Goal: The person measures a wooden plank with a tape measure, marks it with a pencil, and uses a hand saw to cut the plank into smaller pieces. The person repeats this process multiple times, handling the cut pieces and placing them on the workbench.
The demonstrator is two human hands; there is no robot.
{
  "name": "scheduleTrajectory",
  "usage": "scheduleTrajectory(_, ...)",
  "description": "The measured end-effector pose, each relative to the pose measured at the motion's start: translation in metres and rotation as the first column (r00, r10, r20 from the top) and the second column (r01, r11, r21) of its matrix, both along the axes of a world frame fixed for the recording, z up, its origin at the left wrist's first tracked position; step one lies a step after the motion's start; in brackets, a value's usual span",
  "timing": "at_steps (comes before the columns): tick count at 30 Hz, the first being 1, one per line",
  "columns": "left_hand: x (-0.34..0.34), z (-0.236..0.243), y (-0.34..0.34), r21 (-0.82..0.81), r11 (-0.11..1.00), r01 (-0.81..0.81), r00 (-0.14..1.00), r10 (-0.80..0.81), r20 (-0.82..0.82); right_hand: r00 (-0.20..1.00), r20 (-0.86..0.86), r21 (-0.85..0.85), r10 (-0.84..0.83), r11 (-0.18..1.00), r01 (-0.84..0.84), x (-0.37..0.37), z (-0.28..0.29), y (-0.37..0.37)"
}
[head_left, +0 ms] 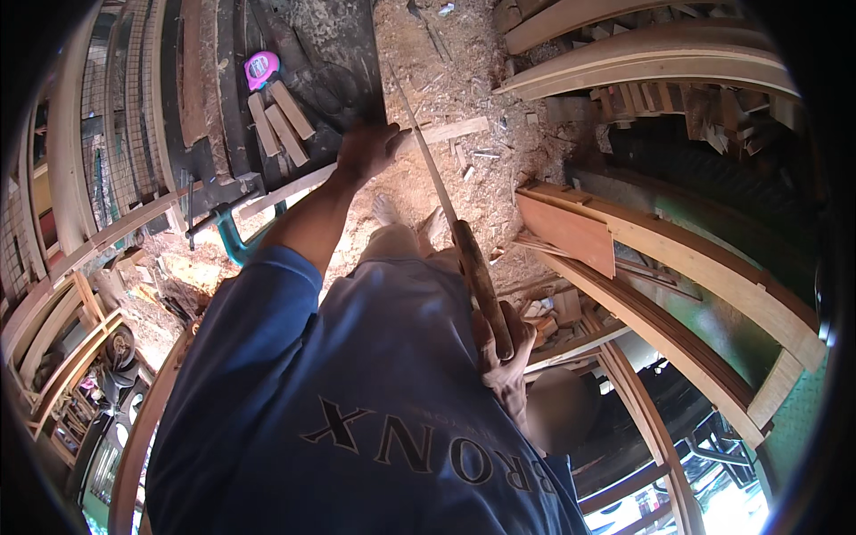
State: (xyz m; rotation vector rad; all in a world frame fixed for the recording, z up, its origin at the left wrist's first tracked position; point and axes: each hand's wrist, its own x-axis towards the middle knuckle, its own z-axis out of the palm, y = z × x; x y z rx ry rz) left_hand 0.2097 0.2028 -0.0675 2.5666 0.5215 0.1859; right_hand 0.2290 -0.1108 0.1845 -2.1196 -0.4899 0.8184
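Observation:
In my right hand (510, 357) is the long wooden handle (477, 267) of a handsaw, fingers wrapped round it near its butt. Its thin blade (430, 160) points away from me, seen nearly edge-on, and crosses a pale wooden strip (455, 130). The strip sticks out past the right edge of a dark workbench (334, 53). My left hand (367, 152) is closed over the strip at the bench edge, just left of the blade. Whether the teeth touch the wood I cannot tell.
On the bench lie a pink tape measure (261, 69) and three small wooden blocks (287, 123). A teal clamp (234, 239) is at the bench's near edge. Sawdust (481, 192) covers the floor around my feet. Long boards (660, 241) are stacked to the right.

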Motion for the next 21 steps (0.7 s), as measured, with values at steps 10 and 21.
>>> scheduleTrajectory(10,-0.002,-0.003,0.005,0.083,0.992,0.096,0.987,-0.106,0.124,0.884,0.375,0.107,0.279,0.934,-0.341,0.008,-0.011,0.009)
scheduleTrajectory(21,-0.002,-0.002,0.008,-0.003,0.994,0.109,0.991,-0.108,0.081,0.988,0.085,0.046,0.128,0.990,-0.132,0.012,0.030,0.022)
